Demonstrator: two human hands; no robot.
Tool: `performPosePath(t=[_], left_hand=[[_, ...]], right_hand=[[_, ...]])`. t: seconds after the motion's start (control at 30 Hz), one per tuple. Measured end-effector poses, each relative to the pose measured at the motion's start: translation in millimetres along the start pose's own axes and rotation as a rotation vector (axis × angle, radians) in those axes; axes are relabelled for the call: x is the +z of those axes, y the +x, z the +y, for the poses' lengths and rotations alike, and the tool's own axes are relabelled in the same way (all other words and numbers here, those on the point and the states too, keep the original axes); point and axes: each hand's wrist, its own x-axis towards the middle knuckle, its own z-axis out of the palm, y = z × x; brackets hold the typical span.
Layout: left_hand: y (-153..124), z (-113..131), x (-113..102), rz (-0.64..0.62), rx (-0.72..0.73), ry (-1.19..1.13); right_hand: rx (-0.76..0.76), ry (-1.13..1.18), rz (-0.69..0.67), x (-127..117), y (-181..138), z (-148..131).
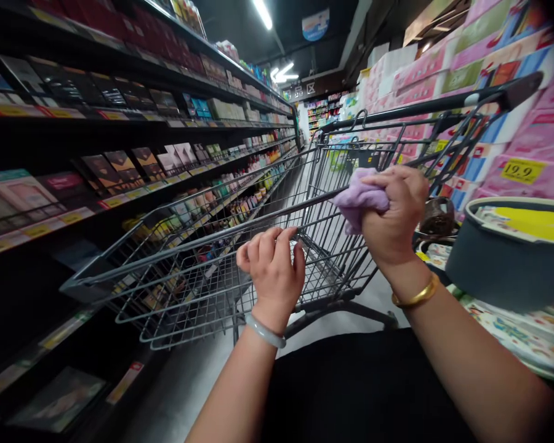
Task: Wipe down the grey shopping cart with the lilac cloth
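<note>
A grey wire shopping cart point(189, 249) stands sideways in front of me. My right hand point(392, 209) is closed round a crumpled light-purple cloth point(362, 197), which lies against the cart's top side rail near the handle end. Lower down and to the left, my left hand point(274, 267) has its fingers curled over a side wire of the cart, its thumb held apart; the fingertips are partly hidden. The cart's dark handle point(410, 104) is beyond my right hand. Through the wires the basket's inside shows mostly bare mesh.
Shelves point(133, 117) of boxed goods line the left side, close to the cart's front. On the right rise stacked pink packs point(545, 138) with a yellow price tag point(522, 170). A dark grey tub point(508, 264) stands near my right forearm. The pale floor point(184, 375) runs down the aisle.
</note>
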Motion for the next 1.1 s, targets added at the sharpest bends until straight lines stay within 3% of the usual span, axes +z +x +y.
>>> performPosePath(t=[0.07,0.2,0.4,0.47,0.6,0.67,0.8,1.03,1.1], left_hand=[[0,2,1,-0.010,0.013,-0.001],[0,10,5,-0.051,0.079,-0.041],[2,22,17,-0.099,0.077,-0.048],[5,24,19,-0.138,0.054,-0.049],[10,23,19,-0.176,0.041,-0.055],[11,21,19,-0.173,0.058,-0.059],[9,13,18,-0.161,0.085,-0.051],[6,-4,14,-0.126,0.117,-0.021],[6,-6,12,-0.110,0.086,-0.022]], right_hand=[[0.036,-0.019,-0.019,0,-6,0],[-0.086,0.005,-0.207,0,-17,-2],[0.132,0.047,0.075,-2,-3,18],[0.135,0.036,0.051,0,-6,14],[-0.037,0.050,-0.134,2,-16,0],[-0.056,0.051,-0.116,0,-17,3],[0.046,0.008,-0.022,-5,-20,14],[-0.277,0.060,-0.360,-2,-53,-3],[-0.311,0.051,-0.397,-5,-53,-2]])
